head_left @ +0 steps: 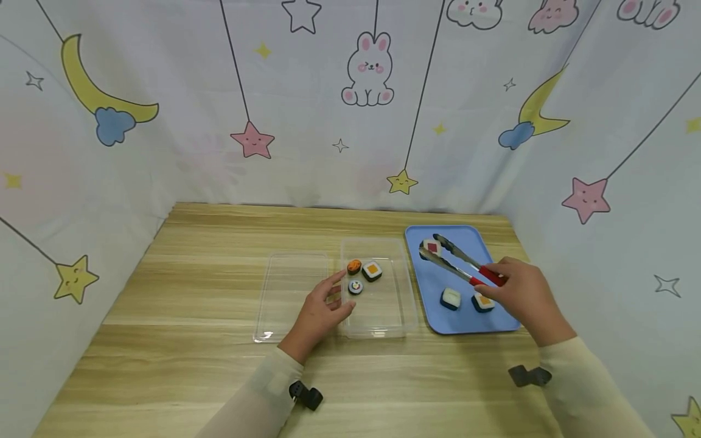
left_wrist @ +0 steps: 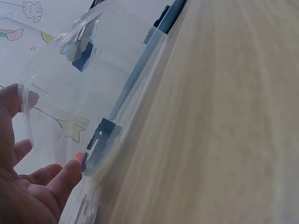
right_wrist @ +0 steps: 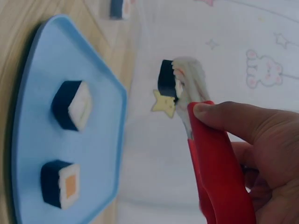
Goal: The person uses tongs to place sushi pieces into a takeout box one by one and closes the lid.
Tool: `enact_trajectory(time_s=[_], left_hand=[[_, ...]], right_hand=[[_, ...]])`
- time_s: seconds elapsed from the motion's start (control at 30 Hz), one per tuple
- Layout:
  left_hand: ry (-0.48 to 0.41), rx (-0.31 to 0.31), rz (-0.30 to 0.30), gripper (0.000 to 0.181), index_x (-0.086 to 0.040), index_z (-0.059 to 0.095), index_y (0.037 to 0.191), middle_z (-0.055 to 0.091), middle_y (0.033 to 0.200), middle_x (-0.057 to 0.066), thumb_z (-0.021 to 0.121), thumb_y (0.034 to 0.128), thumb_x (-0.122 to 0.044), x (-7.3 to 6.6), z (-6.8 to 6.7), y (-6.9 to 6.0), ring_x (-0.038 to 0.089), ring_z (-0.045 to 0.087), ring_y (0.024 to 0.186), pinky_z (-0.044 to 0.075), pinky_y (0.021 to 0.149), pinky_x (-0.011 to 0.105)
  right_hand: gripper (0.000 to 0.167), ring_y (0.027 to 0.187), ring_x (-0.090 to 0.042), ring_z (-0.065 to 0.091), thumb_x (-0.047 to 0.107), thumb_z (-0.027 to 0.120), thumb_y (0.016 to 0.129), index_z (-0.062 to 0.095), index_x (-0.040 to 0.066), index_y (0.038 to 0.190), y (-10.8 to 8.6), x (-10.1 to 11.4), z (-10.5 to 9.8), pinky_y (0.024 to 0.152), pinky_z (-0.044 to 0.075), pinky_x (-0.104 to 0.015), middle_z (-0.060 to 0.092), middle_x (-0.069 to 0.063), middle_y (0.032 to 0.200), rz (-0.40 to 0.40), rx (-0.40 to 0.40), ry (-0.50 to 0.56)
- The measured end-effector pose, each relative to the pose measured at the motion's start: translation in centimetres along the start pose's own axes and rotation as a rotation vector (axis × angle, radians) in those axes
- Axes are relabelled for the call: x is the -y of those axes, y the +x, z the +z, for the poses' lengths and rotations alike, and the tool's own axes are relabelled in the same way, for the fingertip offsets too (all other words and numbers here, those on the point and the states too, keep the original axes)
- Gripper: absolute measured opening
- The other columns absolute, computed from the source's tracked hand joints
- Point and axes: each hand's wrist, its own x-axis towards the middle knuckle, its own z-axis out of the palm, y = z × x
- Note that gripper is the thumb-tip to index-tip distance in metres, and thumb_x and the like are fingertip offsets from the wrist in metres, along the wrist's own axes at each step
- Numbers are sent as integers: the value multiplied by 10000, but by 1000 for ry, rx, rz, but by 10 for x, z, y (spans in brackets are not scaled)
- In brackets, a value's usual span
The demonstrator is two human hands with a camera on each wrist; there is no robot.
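Red-handled tongs (head_left: 449,266), head view: gripped in the right hand (head_left: 520,295). Tips hold a red-centred sushi piece (head_left: 432,247) over the far left part of the blue tray (head_left: 465,321). On the tray's near half: a plain white piece (head_left: 451,298) and, to its right, an orange-centred piece (head_left: 483,302). Left of the tray: clear container (head_left: 383,313). Inside, toward its far left: an orange-topped piece (head_left: 354,266), a small round roll (head_left: 355,287) nearer, a second orange-centred piece (head_left: 372,271) to their right. Left hand (head_left: 320,313) at the container's left wall. Clear lid (head_left: 286,277) lies left of the container on the wood-grain table (head_left: 137,365).

Left wrist view: left hand's digits spread, slightly bent, touching the container's rim, nothing clasped.

Right wrist view: thumb pressed on a red handle, fingers curled behind. Red-centred sushi piece raised clear of the tray, dark side visible, face mostly hidden by the tong tip.
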Motion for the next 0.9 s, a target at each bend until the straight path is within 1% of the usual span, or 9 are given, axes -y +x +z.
enact_trajectory(time_s=[0.1, 0.23, 0.33, 0.5, 0.7, 0.9], left_hand=[[3, 0, -3, 716, -132, 473, 1568, 430, 1577, 147, 791, 926, -160, 0, 0, 0, 362, 525, 1376, 545, 1046, 457], [7, 3, -15, 721, -145, 472, 1571, 423, 1587, 127, 792, 925, -164, 0, 0, 0, 342, 519, 1387, 541, 1051, 446], [11, 6, -19, 721, -147, 470, 1572, 419, 1591, 121, 792, 927, -161, 0, 1, 0, 337, 513, 1395, 536, 1057, 444], [11, 4, -20, 715, -148, 472, 1570, 425, 1587, 118, 791, 930, -163, -2, 1, 0, 338, 516, 1391, 535, 1057, 458], [5, -1, -24, 716, -151, 477, 1568, 425, 1589, 114, 795, 927, -168, -4, 1, -1, 339, 521, 1386, 537, 1053, 469], [8, -4, -11, 712, -135, 475, 1567, 429, 1585, 127, 790, 929, -159, -1, 1, 0, 359, 526, 1378, 540, 1048, 477]], right_hand=[[496, 820, -291, 601, 268, 868, 852, 738, -45, 1214, 3, 8, 0, 631, 580, -396, 673, -139, 955, -12, 9, 7], [498, 852, -303, 617, 271, 863, 862, 732, -36, 1231, 5, 19, 1, 641, 603, -411, 681, -153, 1007, -23, 20, 38], [489, 842, -291, 617, 260, 874, 851, 740, -29, 1223, 7, 27, 3, 626, 589, -380, 687, -142, 1012, -60, 13, 48], [475, 789, -224, 600, 268, 898, 827, 764, 0, 1196, 8, 41, 9, 609, 540, -328, 669, -65, 951, -109, 15, 61], [406, 793, -182, 586, 250, 899, 824, 788, 45, 1157, 10, 56, 19, 640, 525, -313, 647, 6, 935, -134, 61, 68], [382, 824, -200, 614, 210, 893, 827, 790, 53, 1160, 11, 69, 28, 661, 549, -316, 649, 20, 938, -159, 123, 99]])
